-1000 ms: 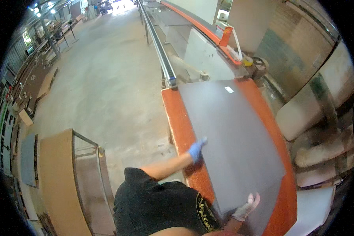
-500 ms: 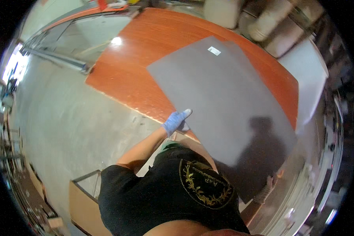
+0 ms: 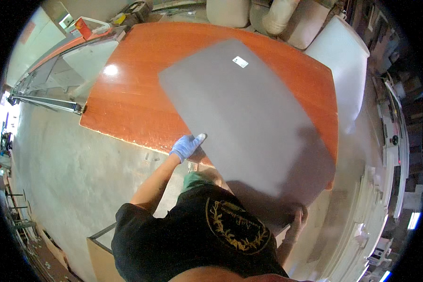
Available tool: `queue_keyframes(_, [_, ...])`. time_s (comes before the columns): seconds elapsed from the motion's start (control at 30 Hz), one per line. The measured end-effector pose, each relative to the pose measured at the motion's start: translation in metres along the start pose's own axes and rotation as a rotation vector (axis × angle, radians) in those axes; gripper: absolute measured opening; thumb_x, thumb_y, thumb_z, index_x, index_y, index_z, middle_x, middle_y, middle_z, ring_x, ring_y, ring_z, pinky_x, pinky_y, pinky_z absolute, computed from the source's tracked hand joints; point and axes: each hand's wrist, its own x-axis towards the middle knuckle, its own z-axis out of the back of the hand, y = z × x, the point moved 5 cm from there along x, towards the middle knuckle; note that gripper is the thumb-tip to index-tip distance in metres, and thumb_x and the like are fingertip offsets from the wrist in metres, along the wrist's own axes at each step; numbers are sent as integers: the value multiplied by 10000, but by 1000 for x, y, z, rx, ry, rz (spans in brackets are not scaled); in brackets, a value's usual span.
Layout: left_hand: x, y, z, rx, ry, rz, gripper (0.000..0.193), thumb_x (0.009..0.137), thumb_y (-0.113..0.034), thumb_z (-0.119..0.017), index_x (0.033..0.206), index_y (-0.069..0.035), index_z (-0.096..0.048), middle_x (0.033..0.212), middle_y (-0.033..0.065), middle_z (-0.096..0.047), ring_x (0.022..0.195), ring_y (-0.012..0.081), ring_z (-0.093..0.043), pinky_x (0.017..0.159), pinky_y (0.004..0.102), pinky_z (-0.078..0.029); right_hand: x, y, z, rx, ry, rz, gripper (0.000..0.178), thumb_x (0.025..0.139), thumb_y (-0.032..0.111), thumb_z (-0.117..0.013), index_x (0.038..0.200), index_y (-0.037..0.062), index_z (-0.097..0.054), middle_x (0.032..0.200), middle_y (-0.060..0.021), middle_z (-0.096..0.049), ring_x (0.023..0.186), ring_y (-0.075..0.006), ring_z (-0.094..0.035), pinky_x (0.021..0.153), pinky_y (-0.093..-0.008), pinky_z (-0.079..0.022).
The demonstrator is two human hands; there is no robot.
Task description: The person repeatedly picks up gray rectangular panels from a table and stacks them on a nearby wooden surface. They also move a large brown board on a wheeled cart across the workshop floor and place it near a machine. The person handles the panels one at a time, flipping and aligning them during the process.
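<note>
A large grey panel (image 3: 239, 113) lies slantwise over an orange-brown wood-grain board (image 3: 127, 94), its near end reaching toward my body. It carries a small white label (image 3: 240, 62) near its far end. My left hand (image 3: 187, 146), in a blue glove with a pale thumb tip, grips the panel's left edge with the thumb on top; the fingers underneath are mostly hidden. At the near right end, my right hand (image 3: 296, 223) is closed on the panel's edge, partly in shadow. My own shadow falls across the panel's near right part.
A metal rail (image 3: 56, 104) juts out left of the board. Pale bins and a duct (image 3: 279, 16) stand behind it, with a white rolled sheet (image 3: 340, 61) at the far right. Long pale strips (image 3: 357, 235) are stacked on my right. An open cardboard-coloured box (image 3: 101, 251) is at lower left.
The view has shifted, so board and panel sit further left in the picture. My right hand has moved inward along the panel's near end. My left hand keeps its grip on the left edge.
</note>
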Motion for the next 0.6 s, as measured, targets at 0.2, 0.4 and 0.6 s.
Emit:
queue_keyframes(0.2, [26, 22, -6, -54, 96, -84, 750, 784, -670, -430, 970, 33, -616, 816, 197, -644, 823, 335, -620, 754, 390, -470, 23, 45, -3, -785, -28, 195, 161, 829, 143, -567, 908, 6, -595, 809, -64, -600, 718, -136, -544, 627, -275, -443])
queue_keyframes(0.4, [19, 17, 3, -561, 181, 67, 464, 771, -454, -656, 802, 2, -578, 685, 92, -571, 631, 138, -555, 567, 272, -487, 98, 74, -7, -785, -214, 455, 320, 810, 151, -581, 1100, 14, -572, 1065, -162, -597, 983, -253, -575, 847, -350, -443])
queue_keyframes(0.6, [57, 38, 34, -713, -55, -170, 386, 785, -341, -680, 908, 3, -555, 793, 46, -556, 727, 136, -517, 684, 256, -464, 159, 76, -103, -1351, -188, 602, 429, 778, 252, -598, 1158, 64, -537, 1176, -164, -527, 1114, -330, -466, 943, -404, -370])
